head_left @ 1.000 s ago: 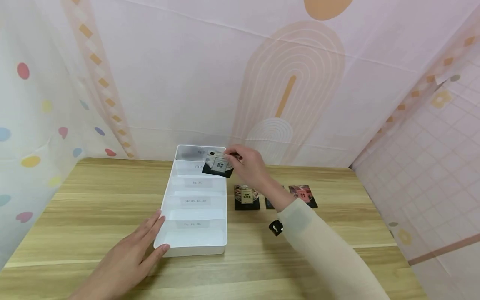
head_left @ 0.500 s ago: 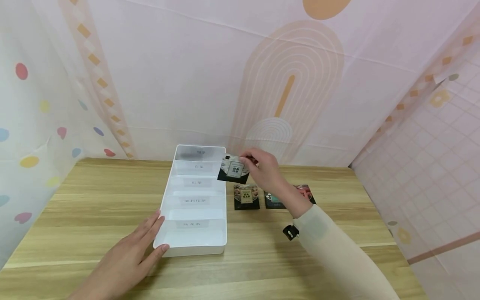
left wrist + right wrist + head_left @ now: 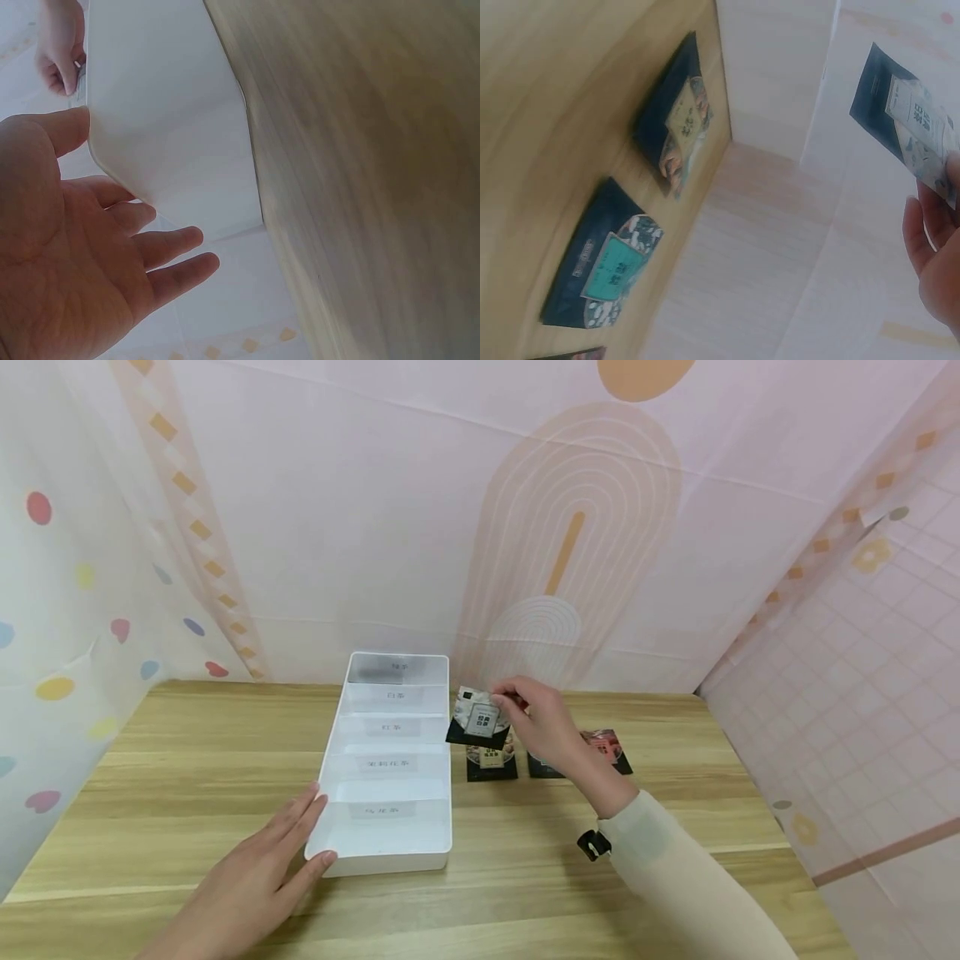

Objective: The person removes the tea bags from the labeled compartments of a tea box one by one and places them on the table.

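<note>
A tea sachet (image 3: 480,718) with a pale label and a black lower band is pinched at its upper right corner by my right hand (image 3: 543,722). It hangs just right of the white box (image 3: 393,862), partly covering a yellow-label sachet (image 3: 491,766) on the table. My left hand (image 3: 255,868) rests on the box's front left corner, its thumb on the rim and its fingers fairly straight along the side in the left wrist view. Labelled dividers split the box into several compartments; a dark flat item (image 3: 377,677) lies in the farthest one.
A green-label sachet (image 3: 604,266) lies beside the yellow one, largely behind my right wrist in the head view. To its right is a red-label sachet (image 3: 609,749). A patterned curtain (image 3: 337,527) hangs behind the wooden table (image 3: 187,760).
My right hand has carried the pale-label sachet from over the box's far right edge to the right and nearer to me. My left hand has stayed on the box.
</note>
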`<state>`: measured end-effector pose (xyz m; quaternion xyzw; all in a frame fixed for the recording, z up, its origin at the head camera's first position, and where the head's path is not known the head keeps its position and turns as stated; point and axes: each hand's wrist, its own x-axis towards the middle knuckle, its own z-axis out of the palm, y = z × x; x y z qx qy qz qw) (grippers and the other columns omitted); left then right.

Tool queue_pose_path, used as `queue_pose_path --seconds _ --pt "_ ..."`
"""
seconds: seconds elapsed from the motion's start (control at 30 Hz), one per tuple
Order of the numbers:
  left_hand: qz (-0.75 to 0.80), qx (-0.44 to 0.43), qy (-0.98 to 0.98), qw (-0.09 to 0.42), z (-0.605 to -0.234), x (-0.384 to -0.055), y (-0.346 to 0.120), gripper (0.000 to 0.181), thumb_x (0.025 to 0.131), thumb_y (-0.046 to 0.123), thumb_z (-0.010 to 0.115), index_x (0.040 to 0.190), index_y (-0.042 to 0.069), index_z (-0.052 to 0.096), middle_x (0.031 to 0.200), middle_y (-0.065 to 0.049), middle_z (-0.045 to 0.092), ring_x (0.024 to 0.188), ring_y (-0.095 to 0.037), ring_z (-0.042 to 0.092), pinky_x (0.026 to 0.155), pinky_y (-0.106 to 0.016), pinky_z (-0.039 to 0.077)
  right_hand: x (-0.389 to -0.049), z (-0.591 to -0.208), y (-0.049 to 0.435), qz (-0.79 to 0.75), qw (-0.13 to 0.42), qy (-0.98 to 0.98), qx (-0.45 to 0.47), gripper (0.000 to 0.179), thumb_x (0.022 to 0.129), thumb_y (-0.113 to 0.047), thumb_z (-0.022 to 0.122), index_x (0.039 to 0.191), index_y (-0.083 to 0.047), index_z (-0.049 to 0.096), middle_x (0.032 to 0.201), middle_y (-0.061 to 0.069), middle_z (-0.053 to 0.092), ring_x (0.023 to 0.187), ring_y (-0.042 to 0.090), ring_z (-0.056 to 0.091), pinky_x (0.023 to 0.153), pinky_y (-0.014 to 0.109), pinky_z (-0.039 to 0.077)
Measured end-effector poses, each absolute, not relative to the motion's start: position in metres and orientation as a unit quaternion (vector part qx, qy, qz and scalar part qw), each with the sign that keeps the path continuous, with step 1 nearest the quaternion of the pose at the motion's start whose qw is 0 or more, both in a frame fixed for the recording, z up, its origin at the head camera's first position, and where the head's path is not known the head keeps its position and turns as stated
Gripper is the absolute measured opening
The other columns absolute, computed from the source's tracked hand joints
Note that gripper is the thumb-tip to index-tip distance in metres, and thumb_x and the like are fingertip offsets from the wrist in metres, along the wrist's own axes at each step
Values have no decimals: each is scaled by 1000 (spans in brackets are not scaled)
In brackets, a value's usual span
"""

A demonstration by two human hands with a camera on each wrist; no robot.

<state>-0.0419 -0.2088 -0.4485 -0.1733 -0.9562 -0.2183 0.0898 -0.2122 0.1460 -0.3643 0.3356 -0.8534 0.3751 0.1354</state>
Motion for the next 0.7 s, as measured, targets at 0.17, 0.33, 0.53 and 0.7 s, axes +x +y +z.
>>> queue_pose_path --seconds 0.17,0.33,0.53,0.7 --pt "-218 -174 -956 93 -449 -42 -209 72 101 39 71 158 4 45 163 -16 43 137 -43 54 100 -59 49 -207 -367 153 380 134 -853 333 9 102 0 66 109 0 72 94 7 71 79 15 65 70 31 57" --pt "-221 -173 -956 91 -449 -43 -209 72 101 39 71 159 5 45 164 -16 42 137 -43 53 100 -59 49 -201 -371 161 376 119 -865 311 10 103 -3 66 110 -2 73 94 5 71 78 14 62 68 31 55" --pt "-217 -173 -956 94 -449 -43 -210 72 101 39 71 158 5 45 164 -14 42 137 -42 54 100 -58 49 -194 -380 171 366 109 -878 289 11 103 -4 66 111 -4 74 95 3 72 77 11 62 64 29 54" --pt "-213 -177 -956 96 -449 -43 -210 71 101 39 72 158 5 47 164 -15 42 135 -39 57 99 -56 50 -190 -390 176 354 109 -882 292 10 103 -4 67 109 -6 75 94 1 71 75 9 61 64 29 54"
